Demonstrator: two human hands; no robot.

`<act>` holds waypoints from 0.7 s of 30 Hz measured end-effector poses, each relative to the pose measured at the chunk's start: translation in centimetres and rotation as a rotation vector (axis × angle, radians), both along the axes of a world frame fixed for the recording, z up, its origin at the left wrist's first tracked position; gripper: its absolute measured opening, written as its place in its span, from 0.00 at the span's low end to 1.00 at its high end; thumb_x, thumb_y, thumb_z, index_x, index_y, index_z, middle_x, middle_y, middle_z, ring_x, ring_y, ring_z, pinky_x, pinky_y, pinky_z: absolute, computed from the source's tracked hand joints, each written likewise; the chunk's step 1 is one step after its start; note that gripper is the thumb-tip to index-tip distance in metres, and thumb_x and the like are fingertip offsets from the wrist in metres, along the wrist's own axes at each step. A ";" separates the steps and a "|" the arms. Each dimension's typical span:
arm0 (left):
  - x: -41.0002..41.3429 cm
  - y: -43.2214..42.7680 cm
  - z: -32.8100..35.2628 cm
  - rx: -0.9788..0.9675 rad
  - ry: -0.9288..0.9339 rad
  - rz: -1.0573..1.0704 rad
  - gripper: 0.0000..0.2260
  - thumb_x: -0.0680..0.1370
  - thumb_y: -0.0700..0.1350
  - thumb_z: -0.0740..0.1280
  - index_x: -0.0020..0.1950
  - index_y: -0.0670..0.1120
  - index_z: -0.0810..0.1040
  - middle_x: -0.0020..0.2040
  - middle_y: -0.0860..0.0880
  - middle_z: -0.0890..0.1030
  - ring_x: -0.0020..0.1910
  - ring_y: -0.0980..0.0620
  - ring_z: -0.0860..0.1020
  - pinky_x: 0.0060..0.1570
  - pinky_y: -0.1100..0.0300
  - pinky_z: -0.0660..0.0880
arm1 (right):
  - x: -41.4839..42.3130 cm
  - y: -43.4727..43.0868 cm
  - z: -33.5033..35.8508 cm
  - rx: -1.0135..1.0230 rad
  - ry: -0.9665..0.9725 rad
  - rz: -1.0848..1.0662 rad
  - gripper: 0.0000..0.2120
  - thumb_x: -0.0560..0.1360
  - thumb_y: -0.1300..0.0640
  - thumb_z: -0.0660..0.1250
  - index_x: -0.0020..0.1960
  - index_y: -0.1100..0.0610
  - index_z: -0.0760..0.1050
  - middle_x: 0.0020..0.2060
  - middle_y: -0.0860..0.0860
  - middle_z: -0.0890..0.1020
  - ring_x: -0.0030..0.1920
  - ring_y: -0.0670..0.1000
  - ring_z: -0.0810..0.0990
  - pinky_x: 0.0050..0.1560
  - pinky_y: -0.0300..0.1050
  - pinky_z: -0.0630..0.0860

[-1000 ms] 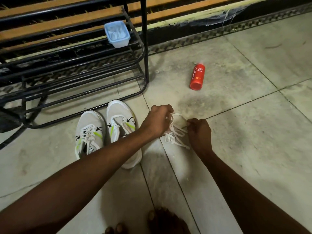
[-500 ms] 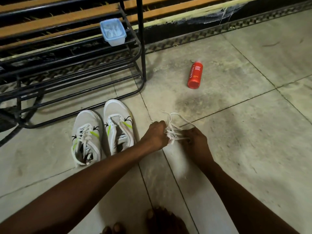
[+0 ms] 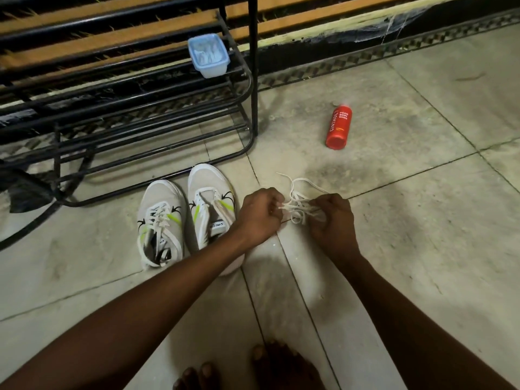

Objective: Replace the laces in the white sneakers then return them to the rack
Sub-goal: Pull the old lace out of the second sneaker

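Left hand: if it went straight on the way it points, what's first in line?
Left hand points right and slightly away: first the laces it pinches, then probably the right hand just beyond; depth unclear.

We appear to be on the floor of a home, likely an entry or passage. A black metal shoe rack (image 3: 254,80) fills the upper left, large pale floor tiles (image 3: 422,263) cover the frame, and a red body-wash bottle (image 3: 339,128) lies right of centre.

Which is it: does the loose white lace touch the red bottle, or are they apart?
Apart. The head view shows bare floor between the red bottle and the loose white lace.
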State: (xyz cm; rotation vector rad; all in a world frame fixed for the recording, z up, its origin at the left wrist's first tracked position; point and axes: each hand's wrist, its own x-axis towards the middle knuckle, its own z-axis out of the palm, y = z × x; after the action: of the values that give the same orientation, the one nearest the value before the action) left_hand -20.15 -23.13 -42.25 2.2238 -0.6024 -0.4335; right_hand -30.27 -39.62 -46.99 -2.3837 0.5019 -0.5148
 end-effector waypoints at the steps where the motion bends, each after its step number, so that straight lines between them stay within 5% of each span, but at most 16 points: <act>1: -0.1 0.6 0.4 -0.037 -0.023 0.005 0.08 0.76 0.36 0.70 0.53 0.45 0.82 0.49 0.47 0.84 0.47 0.49 0.83 0.54 0.52 0.80 | 0.0 0.7 0.3 0.011 -0.025 -0.024 0.14 0.68 0.62 0.73 0.53 0.59 0.83 0.52 0.54 0.80 0.54 0.59 0.78 0.52 0.53 0.78; 5: -0.4 4.1 2.3 -0.107 -0.179 0.028 0.10 0.75 0.35 0.70 0.55 0.45 0.83 0.52 0.48 0.81 0.51 0.51 0.82 0.54 0.52 0.80 | 1.0 4.5 1.8 0.080 -0.080 -0.013 0.14 0.69 0.64 0.74 0.54 0.57 0.82 0.54 0.54 0.79 0.57 0.59 0.77 0.54 0.61 0.76; 11: -1.2 10.2 4.2 -0.082 -0.328 0.223 0.15 0.73 0.32 0.69 0.57 0.43 0.81 0.57 0.47 0.78 0.57 0.47 0.78 0.59 0.55 0.74 | 3.2 9.3 3.1 0.140 -0.244 0.214 0.11 0.70 0.66 0.76 0.52 0.63 0.82 0.49 0.57 0.81 0.51 0.57 0.81 0.51 0.57 0.77; 17: -1.9 13.3 3.0 0.118 -0.182 0.304 0.18 0.74 0.42 0.75 0.62 0.42 0.78 0.58 0.42 0.80 0.58 0.44 0.77 0.55 0.60 0.68 | 4.9 12.9 3.3 0.166 -0.145 0.323 0.15 0.71 0.57 0.78 0.54 0.62 0.82 0.45 0.55 0.82 0.45 0.54 0.82 0.48 0.51 0.80; 21: -2.0 13.2 2.4 0.148 -0.080 0.299 0.13 0.76 0.44 0.72 0.58 0.42 0.76 0.51 0.43 0.82 0.51 0.41 0.80 0.50 0.47 0.76 | 5.0 13.3 3.3 0.091 -0.061 0.351 0.13 0.68 0.62 0.77 0.51 0.63 0.83 0.43 0.58 0.82 0.43 0.58 0.82 0.45 0.57 0.81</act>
State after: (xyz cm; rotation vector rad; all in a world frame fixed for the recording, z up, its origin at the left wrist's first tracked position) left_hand -22.13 -9.98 -39.84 2.4330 -0.2772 -0.2417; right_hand -25.28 -26.29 -43.65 -2.2930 0.0728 -0.3949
